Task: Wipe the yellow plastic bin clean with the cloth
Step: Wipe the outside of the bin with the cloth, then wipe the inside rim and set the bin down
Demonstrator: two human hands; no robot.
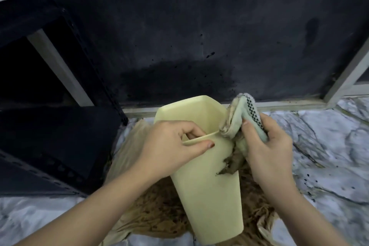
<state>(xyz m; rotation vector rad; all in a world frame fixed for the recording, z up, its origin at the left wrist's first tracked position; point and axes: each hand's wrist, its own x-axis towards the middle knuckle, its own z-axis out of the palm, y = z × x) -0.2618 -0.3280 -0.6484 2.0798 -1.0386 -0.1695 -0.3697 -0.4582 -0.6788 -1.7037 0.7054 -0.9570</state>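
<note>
The pale yellow plastic bin stands in the middle of the view, tilted, its open mouth turned away from me. My left hand grips the near rim, thumb outside and fingers inside. My right hand holds a bunched, dirty cloth against the bin's upper right edge. The cloth is pale green with a black-and-white checked strip. A brown, frayed end of it hangs down over the bin's right side.
A brown plastic sheet lies under the bin on the marble-patterned floor. A dark, stained wall panel rises right behind. A black metal shelf frame stands at the left. A pale frame runs up at the right.
</note>
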